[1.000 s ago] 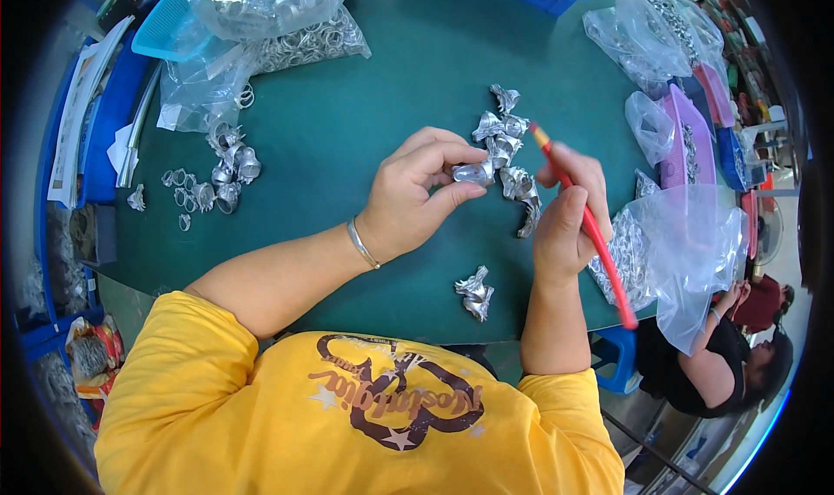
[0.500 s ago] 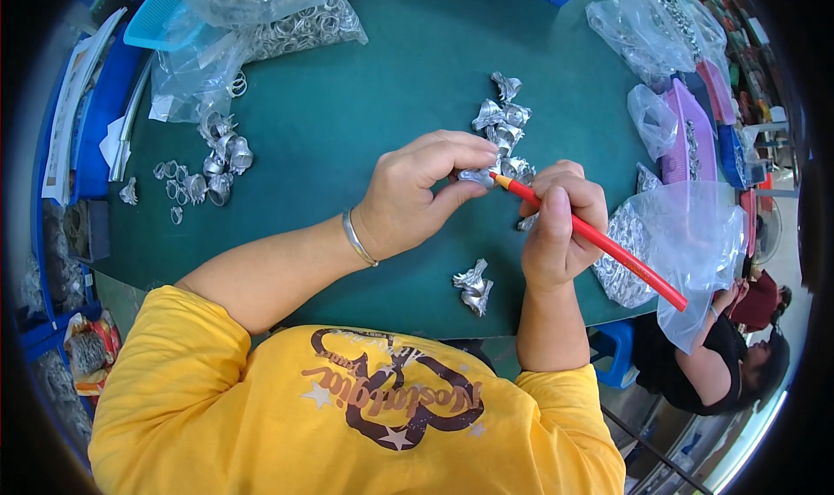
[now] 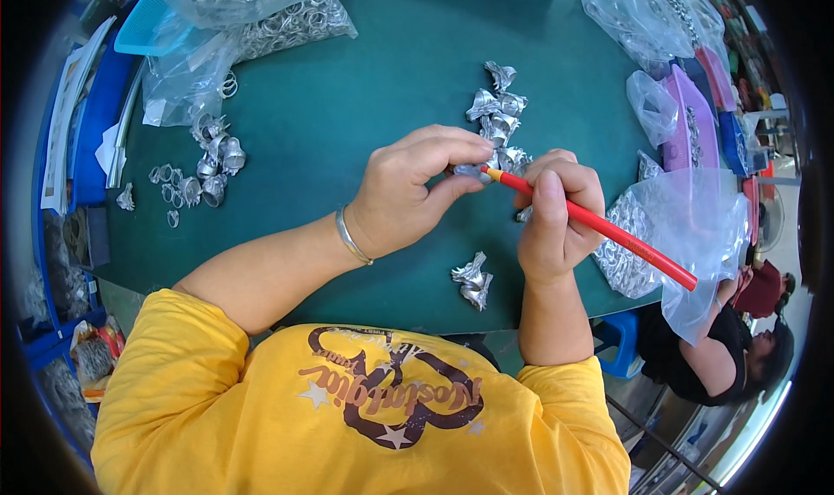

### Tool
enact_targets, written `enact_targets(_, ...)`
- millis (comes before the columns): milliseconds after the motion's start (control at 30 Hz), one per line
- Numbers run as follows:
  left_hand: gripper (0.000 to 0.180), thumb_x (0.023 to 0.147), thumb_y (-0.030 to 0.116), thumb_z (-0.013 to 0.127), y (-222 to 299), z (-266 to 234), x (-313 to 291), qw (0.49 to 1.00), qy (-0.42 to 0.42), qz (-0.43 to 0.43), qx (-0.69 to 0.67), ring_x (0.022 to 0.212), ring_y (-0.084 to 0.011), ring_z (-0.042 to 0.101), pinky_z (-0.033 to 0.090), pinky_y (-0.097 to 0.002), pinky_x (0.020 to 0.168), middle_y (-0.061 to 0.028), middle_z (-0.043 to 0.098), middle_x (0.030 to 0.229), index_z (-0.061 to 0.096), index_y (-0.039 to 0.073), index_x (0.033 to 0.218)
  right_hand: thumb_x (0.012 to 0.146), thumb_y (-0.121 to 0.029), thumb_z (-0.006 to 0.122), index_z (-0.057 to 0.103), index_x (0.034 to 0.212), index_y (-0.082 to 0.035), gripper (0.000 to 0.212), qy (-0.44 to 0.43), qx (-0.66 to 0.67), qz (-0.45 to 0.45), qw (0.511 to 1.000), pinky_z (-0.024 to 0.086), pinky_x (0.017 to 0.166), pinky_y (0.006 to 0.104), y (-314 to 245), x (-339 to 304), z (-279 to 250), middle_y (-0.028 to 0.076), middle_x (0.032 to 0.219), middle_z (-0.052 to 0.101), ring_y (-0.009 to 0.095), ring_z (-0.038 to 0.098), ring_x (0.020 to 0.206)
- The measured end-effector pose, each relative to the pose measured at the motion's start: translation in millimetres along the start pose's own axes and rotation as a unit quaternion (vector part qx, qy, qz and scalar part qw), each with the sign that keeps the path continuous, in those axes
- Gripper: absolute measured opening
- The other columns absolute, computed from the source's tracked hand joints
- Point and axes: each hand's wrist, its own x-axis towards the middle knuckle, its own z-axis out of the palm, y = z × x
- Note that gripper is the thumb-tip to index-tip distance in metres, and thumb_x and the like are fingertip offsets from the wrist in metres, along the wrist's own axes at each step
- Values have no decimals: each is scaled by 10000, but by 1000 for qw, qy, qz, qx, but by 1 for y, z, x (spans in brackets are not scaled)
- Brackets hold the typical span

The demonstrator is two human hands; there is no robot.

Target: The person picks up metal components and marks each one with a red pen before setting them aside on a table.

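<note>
Between the thumb and fingers of my left hand (image 3: 408, 182) is a silver ring (image 3: 470, 172), mostly covered by the fingertips. My right hand (image 3: 563, 221) grips a red pencil (image 3: 630, 250) like a pen. Its pointed end meets the ring or lies right beside it; the exact contact is too small to tell. Just beyond the fingertips, several chunky silver rings (image 3: 499, 117) lie in a loose column on the green table (image 3: 373, 69). A small pair of silver rings (image 3: 472, 280) rests nearer to me, between my forearms.
More silver rings (image 3: 217, 158) lie to the left. A clear bag of rings (image 3: 291, 24) and a light-blue basket (image 3: 143, 24) stand at the far left. On the right are plastic bags (image 3: 704, 226) and a purple tray (image 3: 679, 152). A person (image 3: 712, 356) sits beyond the right edge.
The pencil's tip has shifted slightly left along with both hands, and its back end has swung a little to the right. The whole view has also moved slightly.
</note>
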Motion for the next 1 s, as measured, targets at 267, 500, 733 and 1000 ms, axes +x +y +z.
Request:
enact_targets(267,291,729,-36,707,3,0,1,1000,-6,-11,-15,893,-205,647,539,-263,713,-118,653,1033,647,42,1003,863,-35,504,508,796,-15,69,24,10,-3,1000,406,582,287,-2,3,-1,56,600,538,135,491,553)
enact_targets(500,271,781,-41,678,-3,1,-7,989,9,-109,-103,914,-161,627,535,-238,734,-128,612,1052,616,-26,1044,876,-46,484,496,811,-8,76,87,56,0,995,404,560,273,0,5,-2,78,614,533,133,477,548)
enact_targets(733,272,802,-24,672,-2,-1,-5,984,-1,-137,-114,866,-136,627,525,-213,718,-114,602,1015,603,-50,1064,860,-43,495,503,790,-20,74,45,29,-5,999,408,596,292,-1,4,-1,57,599,537,141,487,553)
enact_targets(1000,261,805,-17,673,2,-4,-2,984,-23,-153,-84,843,-120,625,526,-214,710,-105,618,987,603,-48,1054,841,-8,523,537,781,-16,62,11,15,5,1000,401,606,293,0,2,1,48,604,546,154,489,571)
